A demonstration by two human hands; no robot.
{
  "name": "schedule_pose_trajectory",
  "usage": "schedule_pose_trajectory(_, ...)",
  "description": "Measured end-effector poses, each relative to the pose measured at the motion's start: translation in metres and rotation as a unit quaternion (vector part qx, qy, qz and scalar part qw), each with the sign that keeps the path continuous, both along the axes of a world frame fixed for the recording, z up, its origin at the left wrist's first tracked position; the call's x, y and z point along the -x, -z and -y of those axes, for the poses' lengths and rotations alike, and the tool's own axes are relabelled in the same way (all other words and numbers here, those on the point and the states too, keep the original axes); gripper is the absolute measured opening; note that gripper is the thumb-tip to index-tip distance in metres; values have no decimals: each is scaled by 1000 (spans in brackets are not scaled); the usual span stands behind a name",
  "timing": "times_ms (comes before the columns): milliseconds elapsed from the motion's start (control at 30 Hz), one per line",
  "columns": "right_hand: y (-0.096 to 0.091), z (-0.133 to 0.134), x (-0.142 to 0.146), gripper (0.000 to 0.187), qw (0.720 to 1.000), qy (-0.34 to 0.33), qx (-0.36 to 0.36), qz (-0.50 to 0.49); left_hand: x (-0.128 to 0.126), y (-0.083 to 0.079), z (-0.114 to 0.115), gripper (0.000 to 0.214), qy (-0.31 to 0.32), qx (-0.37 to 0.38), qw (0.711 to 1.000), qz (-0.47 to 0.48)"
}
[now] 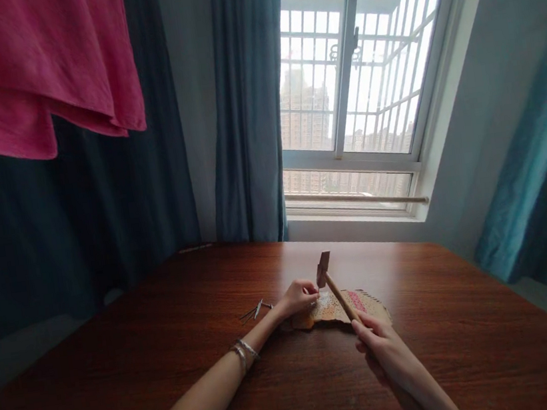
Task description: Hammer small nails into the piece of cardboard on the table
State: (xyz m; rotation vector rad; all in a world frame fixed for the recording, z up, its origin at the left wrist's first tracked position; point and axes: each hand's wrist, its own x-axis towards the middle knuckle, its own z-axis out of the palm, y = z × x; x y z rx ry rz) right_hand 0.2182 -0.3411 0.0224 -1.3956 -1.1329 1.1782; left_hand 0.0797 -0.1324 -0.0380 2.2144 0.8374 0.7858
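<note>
My right hand [375, 336] is wrapped round the wooden handle of a small hammer [333, 282], whose dark metal head is raised just above my left hand. My left hand [299, 295] rests on the left end of a flat tan board [373, 305] with a pinkish patch. Its fingers are pinched together right under the hammer head; what they pinch is too small to make out. Several thin metal nails [256, 311] lie on the table just left of that hand. Bracelets circle my left wrist.
A dark brown wooden table [172, 353] carries everything. Behind it stand a barred window [352, 80] with a rail, blue-grey curtains [250, 100] on both sides, and a pink cloth [34, 68] hanging at the upper left.
</note>
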Motion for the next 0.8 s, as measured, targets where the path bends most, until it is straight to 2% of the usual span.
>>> schedule_pose_trajectory(300,-9,4,6,59,1000,-18,-8,-10,1,-1,-1,21,5,-1,1000,-9)
schedule_pose_trajectory(533,-10,3,11,57,1000,-19,-18,3,0,4,-5,22,9,-4,1000,-1)
schedule_pose_trajectory(800,-7,4,13,54,1000,-11,-12,2,1,1,-2,21,11,6,1000,4)
